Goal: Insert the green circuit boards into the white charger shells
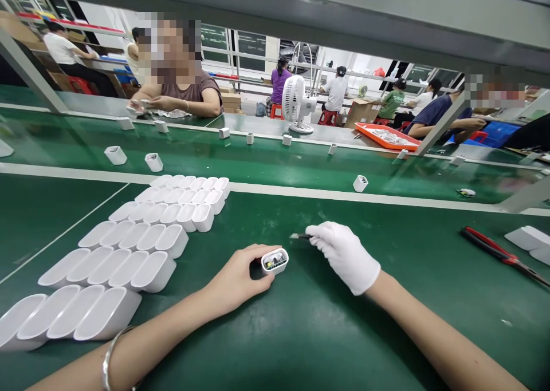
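Pinched between thumb and fingers of the bare left hand (238, 276), near the middle of the tabletop (301, 345): a white oval casing (285, 267), tipped mouth-first toward the camera, with a circuit assembly (274, 260) showing inside, a spot of yellow among its parts. Hard to tell whether resting on the tabletop or held just above it. Gripped in the white-gloved right hand (344, 256), with fingers pressed together around a dark handle: a small slim tool (303, 236) with a pale tip pointing left — near the casing, but apart from it. Worn at the left wrist: a silver-coloured bangle (106, 362).

Lined up beside and beyond the left arm (172, 322): six rows of white pieces (122, 265), with oval faces upward, touching side by side within each row. Lying at far right: pliers (509, 258) with red-and-black handles, near more white blocks (526, 239) at the edge of view. Spaced along a green strip (258, 162) past a pale border line (301, 192): small white housings (360, 184) and, toward the right, a small loose part (466, 193).

Seen across the way: a co-worker in a brown top (193, 93), with both hands in view; a white fan (294, 102); an orange tray (378, 139) of pale parts (389, 136); and a second co-worker in dark blue (442, 113) — with others (337, 90) seated farther back, some on red stools (276, 111).
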Action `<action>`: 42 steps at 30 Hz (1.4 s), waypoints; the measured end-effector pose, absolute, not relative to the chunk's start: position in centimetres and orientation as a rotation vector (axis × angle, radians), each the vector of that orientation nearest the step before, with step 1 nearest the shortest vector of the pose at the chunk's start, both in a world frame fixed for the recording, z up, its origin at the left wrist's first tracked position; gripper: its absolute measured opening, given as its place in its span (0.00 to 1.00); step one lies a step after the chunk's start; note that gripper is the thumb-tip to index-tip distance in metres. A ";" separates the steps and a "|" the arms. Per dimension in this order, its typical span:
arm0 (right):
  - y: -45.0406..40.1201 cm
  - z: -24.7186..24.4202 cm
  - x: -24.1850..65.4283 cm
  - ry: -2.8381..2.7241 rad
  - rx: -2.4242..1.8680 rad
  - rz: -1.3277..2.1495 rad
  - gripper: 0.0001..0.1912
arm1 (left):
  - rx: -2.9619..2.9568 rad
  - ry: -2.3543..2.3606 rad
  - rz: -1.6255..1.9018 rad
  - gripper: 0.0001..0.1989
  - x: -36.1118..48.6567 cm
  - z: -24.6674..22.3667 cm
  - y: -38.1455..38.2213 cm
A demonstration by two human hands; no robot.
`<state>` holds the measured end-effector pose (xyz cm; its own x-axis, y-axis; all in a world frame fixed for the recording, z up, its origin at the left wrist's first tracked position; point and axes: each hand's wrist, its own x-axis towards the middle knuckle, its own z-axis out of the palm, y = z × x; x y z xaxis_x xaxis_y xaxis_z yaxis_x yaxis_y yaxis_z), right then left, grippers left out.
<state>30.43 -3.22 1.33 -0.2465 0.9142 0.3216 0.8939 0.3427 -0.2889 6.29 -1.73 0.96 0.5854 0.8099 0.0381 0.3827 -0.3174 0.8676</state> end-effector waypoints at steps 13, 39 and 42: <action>-5.0 2.9 27.6 -2.414 -1.618 -0.564 0.08 | 1.940 0.986 0.600 0.20 6.3 0.8 -1.9; -3.6 2.8 28.2 -2.414 -1.462 -0.351 0.11 | 1.972 0.938 0.600 0.14 6.5 1.1 -1.8; -3.7 2.4 28.2 -2.352 -1.457 -0.324 0.13 | 1.968 0.956 0.587 0.12 6.5 1.2 -1.9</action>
